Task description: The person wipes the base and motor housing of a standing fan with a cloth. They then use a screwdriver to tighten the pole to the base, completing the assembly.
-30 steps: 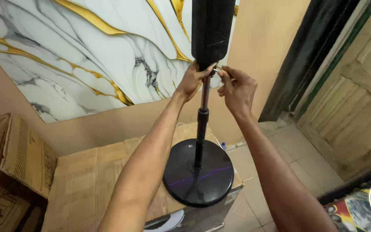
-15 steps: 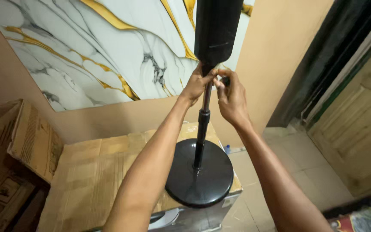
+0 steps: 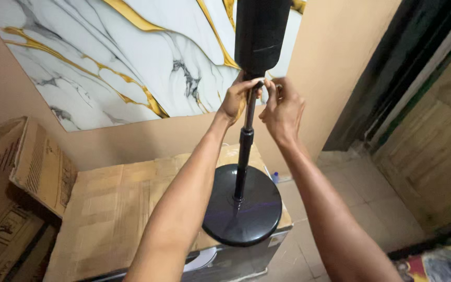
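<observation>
A black fan stand rises from a round black base [image 3: 242, 214] that rests on a cardboard box [image 3: 110, 209]. Its thin pole [image 3: 244, 151] runs up into a wide black upper housing [image 3: 259, 31]. My left hand [image 3: 237, 97] grips the pole right under that housing. My right hand [image 3: 283, 109] is beside it on the right, its fingertips pinched on a small fastener at the joint; the fastener itself is mostly hidden by the fingers.
A second open cardboard box [image 3: 14, 167] stands at the left. A marble-and-gold wall panel [image 3: 121, 57] is behind. A wooden door [image 3: 434, 151] and tiled floor [image 3: 340, 177] lie to the right. A colourful object [image 3: 439, 263] sits at the bottom right.
My right hand's fingers have shifted around the joint under the housing, from a closer wrap to a pinch. My left hand stays on the pole. The view shifted slightly.
</observation>
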